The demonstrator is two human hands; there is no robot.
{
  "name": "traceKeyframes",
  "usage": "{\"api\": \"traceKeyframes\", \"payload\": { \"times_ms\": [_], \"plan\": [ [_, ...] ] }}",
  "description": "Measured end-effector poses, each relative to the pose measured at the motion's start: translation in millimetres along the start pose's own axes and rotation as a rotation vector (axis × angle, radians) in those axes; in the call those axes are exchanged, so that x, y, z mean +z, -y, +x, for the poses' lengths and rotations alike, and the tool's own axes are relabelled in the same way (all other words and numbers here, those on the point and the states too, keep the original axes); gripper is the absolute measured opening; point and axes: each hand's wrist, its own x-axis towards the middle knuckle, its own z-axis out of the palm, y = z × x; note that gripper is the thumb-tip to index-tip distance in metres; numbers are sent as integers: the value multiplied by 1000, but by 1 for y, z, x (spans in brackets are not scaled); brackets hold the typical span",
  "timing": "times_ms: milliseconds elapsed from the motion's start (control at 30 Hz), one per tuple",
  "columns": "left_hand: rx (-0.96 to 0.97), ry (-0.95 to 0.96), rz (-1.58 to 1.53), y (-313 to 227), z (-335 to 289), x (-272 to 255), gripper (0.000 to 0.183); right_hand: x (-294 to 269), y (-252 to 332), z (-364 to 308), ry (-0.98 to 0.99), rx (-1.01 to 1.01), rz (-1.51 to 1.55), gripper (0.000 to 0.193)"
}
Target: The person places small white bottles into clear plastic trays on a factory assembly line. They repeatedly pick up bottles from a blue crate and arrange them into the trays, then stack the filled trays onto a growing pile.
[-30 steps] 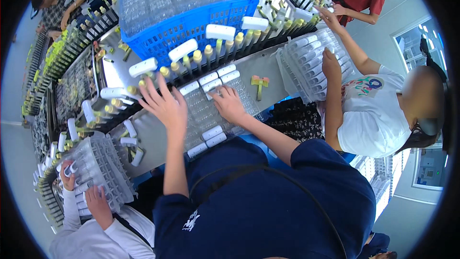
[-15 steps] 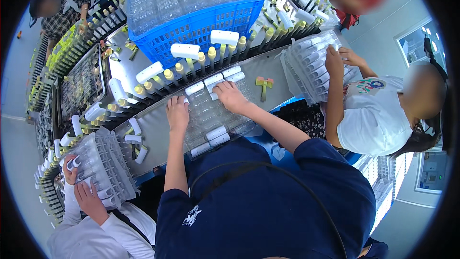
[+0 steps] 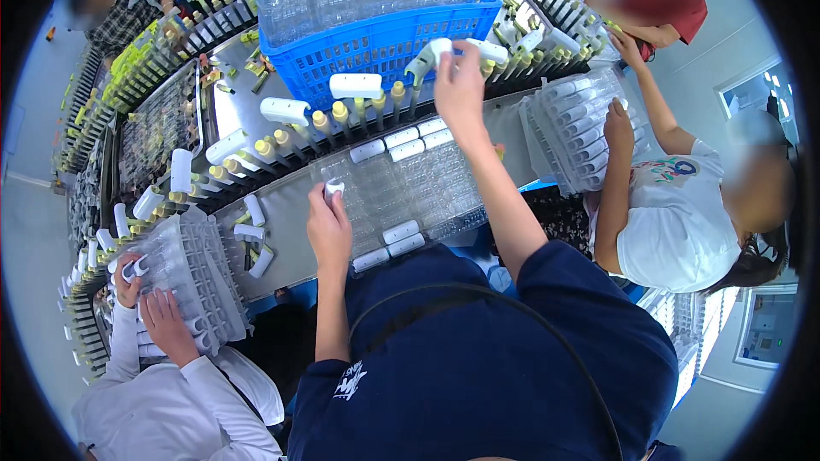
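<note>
My left hand is closed round a small white plastic shell, just past the left edge of a clear blister tray. Farther off, my right hand grips a white curved shell above the row of yellow-tipped pegs; whether it is off its peg I cannot tell. Several white shells lie in the tray's far pockets, and a few more sit along its near edge. Other white shells rest on the pegs.
Behind the pegs stands a blue crate full of clear trays. Loose white shells lie on the metal table to the left. Co-workers on both sides handle stacked trays of white shells, and others work across the line.
My right hand has gone from the tray up to the pegs and taken hold of a shell. My left hand has turned, showing the shell in it. The view has shifted slightly.
</note>
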Motion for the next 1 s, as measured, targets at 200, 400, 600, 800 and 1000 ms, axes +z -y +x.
{"api": "traceKeyframes", "payload": {
  "times_ms": [200,400,600,800,1000],
  "plan": [
    [-36,-12,-42,1,-24,-30,28,51,53,2,157,-77,-177,34],
    [-62,-63,21,16,-43,-45,29,86,61,-42,352,-247,-539,39],
    [-145,-63,-29,26,-50,-35,31,104,55,-78,313,-473,-424,56],
    [-171,-22,-27,8,-41,-37,32,69,69,-120,405,-573,55,69],
    [-302,-18,-185,19,-45,-38,27,-27,-33,-220,1088,-324,-191,39]
  ]
}}
